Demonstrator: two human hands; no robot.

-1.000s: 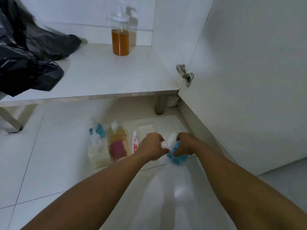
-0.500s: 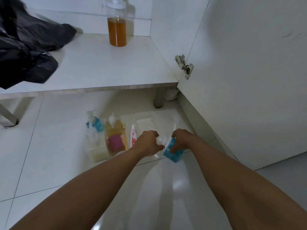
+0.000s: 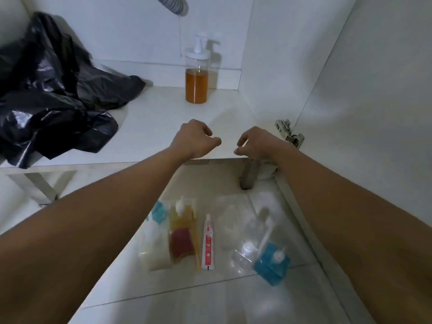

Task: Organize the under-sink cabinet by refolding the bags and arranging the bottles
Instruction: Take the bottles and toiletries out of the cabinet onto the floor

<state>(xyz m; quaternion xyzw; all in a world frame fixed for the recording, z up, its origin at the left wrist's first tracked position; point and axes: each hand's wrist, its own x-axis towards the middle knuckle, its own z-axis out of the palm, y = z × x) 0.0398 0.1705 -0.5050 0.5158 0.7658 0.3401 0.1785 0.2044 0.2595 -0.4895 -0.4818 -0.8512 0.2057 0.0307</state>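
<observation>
- Head view: the left hand (image 3: 196, 139) and the right hand (image 3: 257, 143) hang side by side, apart, over the front edge of the cabinet shelf (image 3: 159, 118). Both have loosely curled fingers and grasp nothing.
- Crumpled black bags (image 3: 53, 90) lie on the shelf's left part. An amber pump bottle (image 3: 196, 73) stands upright near the back wall.
- On the floor (image 3: 210, 300) below, a row: cream bottle (image 3: 154, 244), yellow bottle (image 3: 182, 235), red-and-white tube (image 3: 208, 244), clear bottle (image 3: 247, 249) and, just beside it, blue bottle (image 3: 271, 265).
</observation>
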